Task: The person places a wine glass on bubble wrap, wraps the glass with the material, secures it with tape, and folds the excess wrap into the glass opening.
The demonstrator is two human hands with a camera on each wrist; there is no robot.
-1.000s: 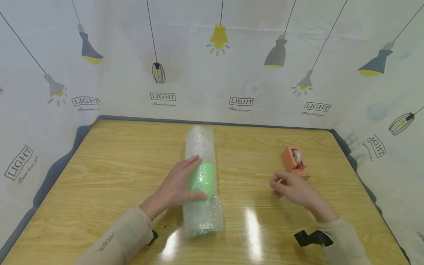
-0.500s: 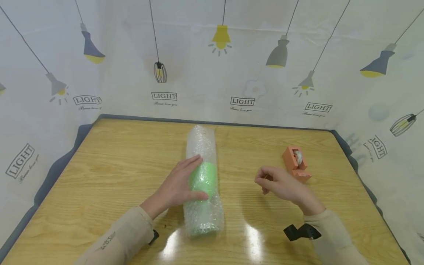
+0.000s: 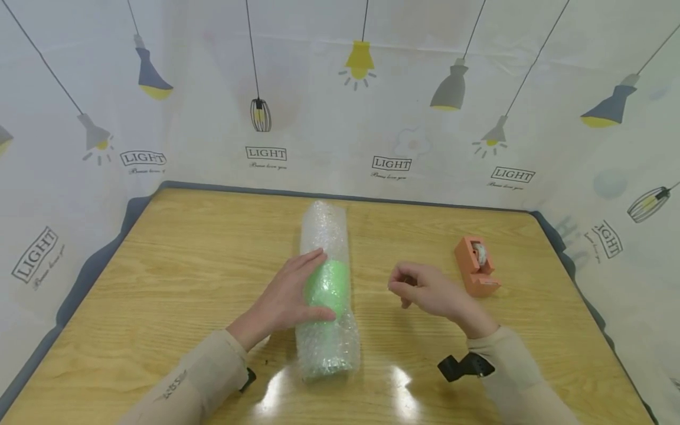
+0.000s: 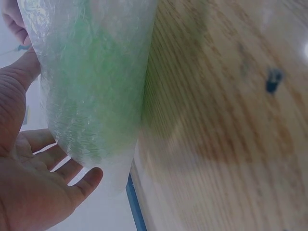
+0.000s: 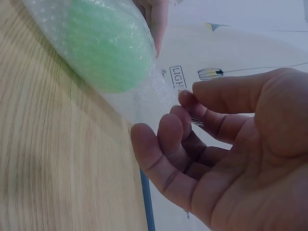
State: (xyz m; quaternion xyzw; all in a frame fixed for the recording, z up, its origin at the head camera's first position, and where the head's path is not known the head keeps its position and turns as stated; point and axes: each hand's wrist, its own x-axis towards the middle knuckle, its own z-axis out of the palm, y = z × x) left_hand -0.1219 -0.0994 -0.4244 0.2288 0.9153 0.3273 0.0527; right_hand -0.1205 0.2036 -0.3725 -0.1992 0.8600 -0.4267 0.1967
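A bundle in clear bubble wrap point(image 3: 325, 230) lies lengthwise on the table, with a bright green object point(image 3: 329, 286) showing through its middle. My left hand point(image 3: 281, 298) rests on the bundle from the left side, thumb and fingers spread against the wrap. To the right of the bundle, my right hand point(image 3: 427, 289) is raised above the table. Between its thumb and index fingertips it pinches a small strip of clear tape point(image 5: 196, 121), seen in the right wrist view. An orange tape dispenser point(image 3: 474, 268) with a white roll stands behind and right of that hand.
The wooden table point(image 3: 175, 265) has a dark blue edge, bordered by a white curtain point(image 3: 319, 77) printed with lamps. Black bands sit at both cuffs. A small dark mark point(image 4: 273, 79) shows on the tabletop in the left wrist view.
My right hand has moved left, away from the tape dispenser and closer to the bundle. The left hand keeps its place on the bubble wrap.
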